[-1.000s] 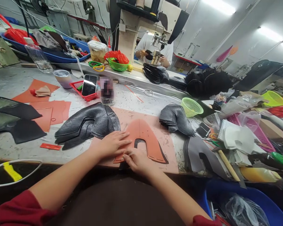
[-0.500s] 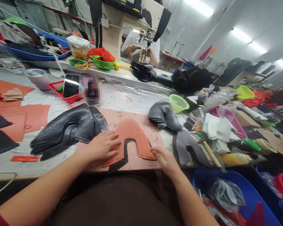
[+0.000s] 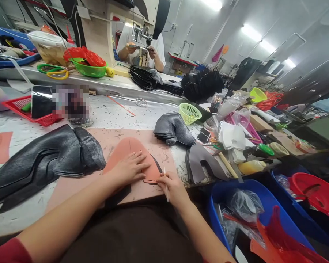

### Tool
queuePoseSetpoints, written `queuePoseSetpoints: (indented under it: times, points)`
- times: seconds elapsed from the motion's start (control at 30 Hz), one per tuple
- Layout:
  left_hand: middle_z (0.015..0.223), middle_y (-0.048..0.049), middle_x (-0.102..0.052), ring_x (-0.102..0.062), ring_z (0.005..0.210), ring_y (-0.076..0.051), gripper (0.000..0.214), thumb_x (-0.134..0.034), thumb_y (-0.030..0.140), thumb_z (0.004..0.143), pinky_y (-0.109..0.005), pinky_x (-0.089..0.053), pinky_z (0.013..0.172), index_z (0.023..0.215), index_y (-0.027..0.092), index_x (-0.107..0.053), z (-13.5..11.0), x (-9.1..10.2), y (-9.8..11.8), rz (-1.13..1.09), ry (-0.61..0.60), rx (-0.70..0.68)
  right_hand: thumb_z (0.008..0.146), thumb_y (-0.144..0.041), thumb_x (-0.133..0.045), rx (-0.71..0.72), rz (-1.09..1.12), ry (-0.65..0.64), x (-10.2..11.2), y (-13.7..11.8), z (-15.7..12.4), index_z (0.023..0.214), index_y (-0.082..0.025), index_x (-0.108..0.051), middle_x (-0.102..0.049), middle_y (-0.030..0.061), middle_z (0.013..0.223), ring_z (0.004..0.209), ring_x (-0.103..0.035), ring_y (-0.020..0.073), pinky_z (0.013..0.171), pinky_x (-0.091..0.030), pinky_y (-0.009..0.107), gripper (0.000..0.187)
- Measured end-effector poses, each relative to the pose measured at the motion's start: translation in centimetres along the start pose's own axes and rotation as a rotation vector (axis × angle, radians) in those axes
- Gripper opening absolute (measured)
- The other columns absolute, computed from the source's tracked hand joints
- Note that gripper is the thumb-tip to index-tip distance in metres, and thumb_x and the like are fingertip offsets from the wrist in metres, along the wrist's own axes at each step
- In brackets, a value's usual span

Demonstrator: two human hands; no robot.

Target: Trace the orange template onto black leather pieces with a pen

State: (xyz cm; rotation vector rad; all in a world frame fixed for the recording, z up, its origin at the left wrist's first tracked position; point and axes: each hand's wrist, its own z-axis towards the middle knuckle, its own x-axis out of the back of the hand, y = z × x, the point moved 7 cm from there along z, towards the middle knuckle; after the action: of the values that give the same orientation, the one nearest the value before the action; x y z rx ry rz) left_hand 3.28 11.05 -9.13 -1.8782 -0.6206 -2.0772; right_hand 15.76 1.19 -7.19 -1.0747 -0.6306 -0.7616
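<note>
A curved orange template (image 3: 123,151) lies over a black leather piece (image 3: 155,163), whose dark edge shows along the right side and below. My left hand (image 3: 128,168) rests flat on the template with fingers stretched out, covering its inner cutout. At the template's lower right end, my right hand (image 3: 175,188) pinches a slim, pale, pen-like tool (image 3: 165,169), held upright; its fingers touch the template's edge. Beneath everything is a pink board (image 3: 76,188). Stacked black leather pieces (image 3: 68,149) lie left of my left hand.
Another black stack (image 3: 174,128) and grey curved pieces (image 3: 201,162) lie to the right, beside a wooden-handled tool (image 3: 227,165). A green basket (image 3: 190,113) stands behind. Blue bins (image 3: 216,226) sit below the table's right edge. Across the bench, a person works at a sewing machine (image 3: 142,34).
The view has swung right. My left hand has slid from the template's left side onto its middle, over the cutout. The pen-like tool now shows in my right hand, at the template's right end.
</note>
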Motion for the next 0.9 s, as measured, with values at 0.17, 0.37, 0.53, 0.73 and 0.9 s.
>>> queuePoseSetpoints:
  times: [0.17,0.37,0.53,0.73,0.9]
  points:
    - [0.139,-0.0097,-0.042,-0.036,0.128,-0.030,0.042,-0.055,0.043,0.082,-0.045,-0.027,0.106,0.122,0.029,-0.054,-0.1,0.1,-0.2,-0.016,0.001,0.006,0.082,-0.013,-0.055,-0.028,0.048,0.000,-0.2,0.4,0.0,0.086,-0.021,-0.067,-0.060,0.0074,0.089,0.086,-0.058,0.0192,0.078,-0.050,0.034,0.015]
    - [0.138,-0.0101,-0.044,-0.036,0.128,-0.030,0.044,-0.057,0.044,0.081,-0.046,-0.030,0.104,0.121,0.029,-0.055,0.0,0.5,-0.1,0.008,-0.020,0.011,0.089,-0.018,-0.045,-0.055,0.134,-0.004,0.4,0.7,0.4,0.089,-0.022,-0.066,-0.061,0.0068,0.089,0.086,-0.060,0.0172,0.078,-0.049,0.030,0.021]
    - [0.138,-0.0106,-0.044,-0.036,0.129,-0.031,0.044,-0.057,0.044,0.081,-0.047,-0.029,0.105,0.122,0.028,-0.055,0.0,0.5,-0.3,-0.022,-0.010,0.022,0.091,-0.025,-0.039,-0.151,0.196,0.122,3.0,1.8,0.7,0.100,-0.022,-0.063,-0.065,0.0062,0.091,0.085,-0.061,0.0175,0.077,-0.049,0.031,0.026]
    - [0.140,-0.0101,-0.042,-0.034,0.130,-0.031,0.044,-0.054,0.045,0.083,-0.047,-0.028,0.106,0.124,0.030,-0.053,0.0,0.3,-0.4,-0.033,-0.041,0.021,0.091,-0.038,-0.041,-0.175,0.317,0.305,5.2,2.3,0.9,0.096,-0.021,-0.065,-0.066,0.0063,0.086,0.080,-0.062,0.0181,0.072,-0.050,0.032,0.030]
    - [0.141,-0.0089,-0.041,-0.032,0.131,-0.031,0.046,-0.053,0.048,0.083,-0.047,-0.026,0.106,0.125,0.031,-0.052,0.1,0.0,-0.6,-0.041,-0.061,0.041,0.090,-0.041,-0.043,-0.171,0.345,0.331,5.2,2.1,1.1,0.088,-0.020,-0.066,-0.066,0.0061,0.081,0.076,-0.062,0.0181,0.068,-0.049,0.032,0.030]
